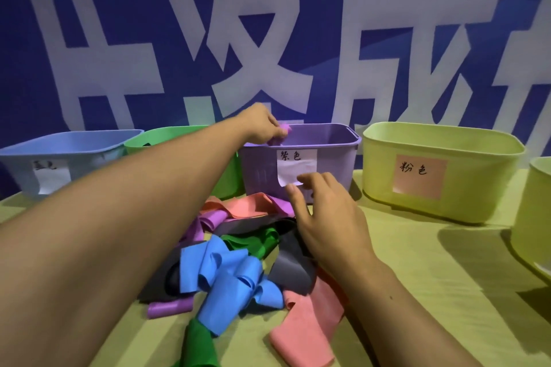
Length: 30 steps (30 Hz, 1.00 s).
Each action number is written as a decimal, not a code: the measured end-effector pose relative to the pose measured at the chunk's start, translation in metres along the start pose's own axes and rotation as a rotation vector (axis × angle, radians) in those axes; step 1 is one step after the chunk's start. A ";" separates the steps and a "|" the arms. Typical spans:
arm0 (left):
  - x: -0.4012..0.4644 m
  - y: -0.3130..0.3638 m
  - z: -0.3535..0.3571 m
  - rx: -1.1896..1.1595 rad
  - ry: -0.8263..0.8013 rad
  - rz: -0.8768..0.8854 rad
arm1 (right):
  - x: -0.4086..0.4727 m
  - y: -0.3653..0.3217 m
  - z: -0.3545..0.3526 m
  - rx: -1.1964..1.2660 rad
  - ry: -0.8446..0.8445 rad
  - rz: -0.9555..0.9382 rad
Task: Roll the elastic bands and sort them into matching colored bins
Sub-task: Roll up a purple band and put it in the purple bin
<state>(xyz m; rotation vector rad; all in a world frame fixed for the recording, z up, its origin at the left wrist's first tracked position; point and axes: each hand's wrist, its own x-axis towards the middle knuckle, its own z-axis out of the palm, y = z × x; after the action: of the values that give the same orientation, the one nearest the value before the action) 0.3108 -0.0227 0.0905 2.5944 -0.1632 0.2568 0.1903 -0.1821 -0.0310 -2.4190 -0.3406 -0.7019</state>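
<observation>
Left hand (262, 125) reaches forward over the near rim of the purple bin (301, 164), fingers curled and pinching a small rolled purple band (281, 132). The roll sits at the bin's near left rim, above the opening, not yet lying inside.

Right hand (325, 217) hovers lower, in front of the purple bin, fingers loosely spread and relaxed, gripping nothing. Its fingertips lie near the white paper label (296, 167) on the bin's front; whether they touch it cannot be told. The palm sits above the right edge of the band pile.

Bins stand in a row along the far side of the surface (417, 262), which is covered in yellow-green cloth. From left: blue bin (59, 158) with a white label, green bin (167, 137) partly hidden behind the left forearm, purple bin, then a pale yellow-green bin (441, 170) bearing a pink label (419, 176) with handwritten characters. Another pale bin (533, 217) is cut off at the right edge.

Loose pile of unrolled bands near centre of the surface: blue band (232, 277) crumpled at front, green band (253, 243) behind it, dark grey band (295, 268) under the right hand, pink band (307, 325) trailing toward the viewer, another pink band (244, 205) at the back. A rolled purple band (170, 308) lies at the pile's left front edge. A second green band (199, 345) runs off the bottom.

Backdrop is a blue banner (119, 39) with large white characters.
</observation>
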 end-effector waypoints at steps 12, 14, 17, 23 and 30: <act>0.027 -0.012 0.018 0.109 0.007 -0.104 | 0.001 0.003 0.000 -0.027 -0.027 0.025; 0.024 -0.013 0.013 0.056 0.040 -0.063 | 0.001 0.002 0.000 -0.030 -0.022 0.026; 0.010 -0.011 0.006 -0.032 0.093 -0.009 | 0.001 0.002 0.001 -0.023 -0.021 0.028; -0.049 0.002 0.006 -0.389 0.257 0.076 | 0.001 0.001 0.005 0.002 -0.008 0.009; -0.110 -0.026 0.035 -0.731 0.249 0.071 | 0.003 0.008 0.008 -0.037 -0.057 -0.022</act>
<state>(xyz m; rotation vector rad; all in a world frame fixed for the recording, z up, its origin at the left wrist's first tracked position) 0.2129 -0.0107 0.0249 1.8184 -0.2120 0.4470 0.1989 -0.1835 -0.0384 -2.4774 -0.3807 -0.6543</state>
